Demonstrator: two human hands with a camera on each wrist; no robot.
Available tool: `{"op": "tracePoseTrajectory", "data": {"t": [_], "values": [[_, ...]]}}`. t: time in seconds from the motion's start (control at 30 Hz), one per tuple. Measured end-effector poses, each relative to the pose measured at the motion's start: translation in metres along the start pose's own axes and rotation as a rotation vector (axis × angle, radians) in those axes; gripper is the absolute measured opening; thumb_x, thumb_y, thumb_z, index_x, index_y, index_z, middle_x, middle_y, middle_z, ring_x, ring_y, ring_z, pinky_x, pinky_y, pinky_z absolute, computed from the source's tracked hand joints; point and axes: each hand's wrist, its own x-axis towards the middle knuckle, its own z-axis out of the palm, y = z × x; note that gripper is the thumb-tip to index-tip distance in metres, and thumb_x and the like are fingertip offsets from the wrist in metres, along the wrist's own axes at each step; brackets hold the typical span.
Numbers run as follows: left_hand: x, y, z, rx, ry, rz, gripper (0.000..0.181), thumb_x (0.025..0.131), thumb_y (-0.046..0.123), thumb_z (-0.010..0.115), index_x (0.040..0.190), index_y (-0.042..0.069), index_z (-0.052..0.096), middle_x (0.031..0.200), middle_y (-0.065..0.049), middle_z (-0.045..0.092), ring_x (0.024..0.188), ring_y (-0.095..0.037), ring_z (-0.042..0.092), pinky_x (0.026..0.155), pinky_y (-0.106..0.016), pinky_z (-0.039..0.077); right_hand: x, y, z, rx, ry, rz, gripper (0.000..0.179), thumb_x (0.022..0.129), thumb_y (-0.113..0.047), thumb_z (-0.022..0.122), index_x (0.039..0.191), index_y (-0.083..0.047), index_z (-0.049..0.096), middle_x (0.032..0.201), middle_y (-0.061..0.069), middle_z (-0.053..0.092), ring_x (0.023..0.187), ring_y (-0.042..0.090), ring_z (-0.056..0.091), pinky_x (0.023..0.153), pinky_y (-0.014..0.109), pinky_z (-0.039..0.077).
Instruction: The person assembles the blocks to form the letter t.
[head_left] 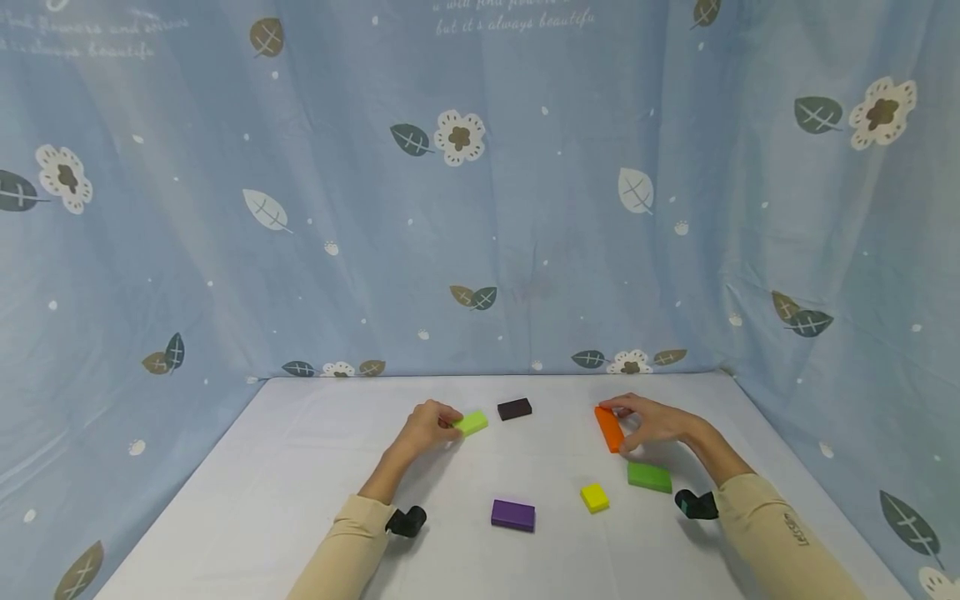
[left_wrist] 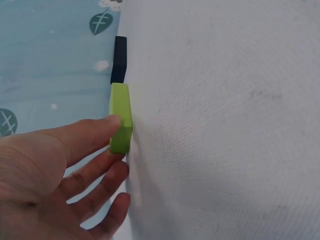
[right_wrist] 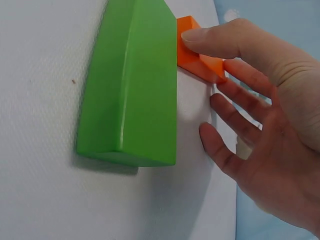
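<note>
My left hand (head_left: 429, 427) pinches a lime-green block (head_left: 471, 423) by its left end, thumb on one side and fingertips at the other. In the left wrist view the thumb presses on the lime-green block (left_wrist: 120, 107), low at the tabletop, while the lower fingers curl loosely. A long orange block (head_left: 609, 429) is gripped lengthwise by my right hand (head_left: 656, 421), thumb at its near end and a finger at its far end. The right wrist view shows the thumb on the orange block (right_wrist: 192, 55), partly hidden behind a large-looking green block (right_wrist: 145, 90).
A dark brown block (head_left: 514, 409) lies right of the lime-green one. Nearer the front are a purple block (head_left: 513, 516) and a small yellow block (head_left: 595, 497). The green block (head_left: 649, 477) sits below the right hand. Blue patterned curtain (head_left: 525, 208) bounds the white table (head_left: 300, 467).
</note>
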Motion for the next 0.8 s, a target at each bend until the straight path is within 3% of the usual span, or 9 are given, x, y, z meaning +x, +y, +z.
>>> {"op": "tracePoseTrajectory", "data": {"t": [0.3, 0.8], "values": [[0.0009, -0.0002, 0.0020, -0.002, 0.000, -0.023, 0.027, 0.079, 0.008, 0.079, 0.106, 0.004, 0.076, 0.092, -0.006, 0.074, 0.078, -0.011, 0.061, 0.069, -0.024, 0.051, 0.0021, 0.0025, 0.0007, -0.015, 0.004, 0.052, 0.082, 0.075, -0.026, 0.082, 0.147, -0.014, 0.044, 0.146, 0.017, 0.043, 0.129, 0.038, 0.045, 0.106, 0.067, 0.034], [-0.0038, 0.0062, -0.0001, 0.024, 0.013, -0.028, 0.027, 0.079, 0.010, 0.079, 0.106, 0.006, 0.076, 0.099, -0.007, 0.075, 0.085, -0.015, 0.066, 0.076, -0.033, 0.054, 0.0006, -0.0022, -0.0001, -0.020, -0.008, 0.029, 0.082, 0.075, -0.023, 0.081, 0.147, -0.011, 0.044, 0.146, 0.019, 0.043, 0.129, 0.041, 0.044, 0.105, 0.069, 0.033]]}}
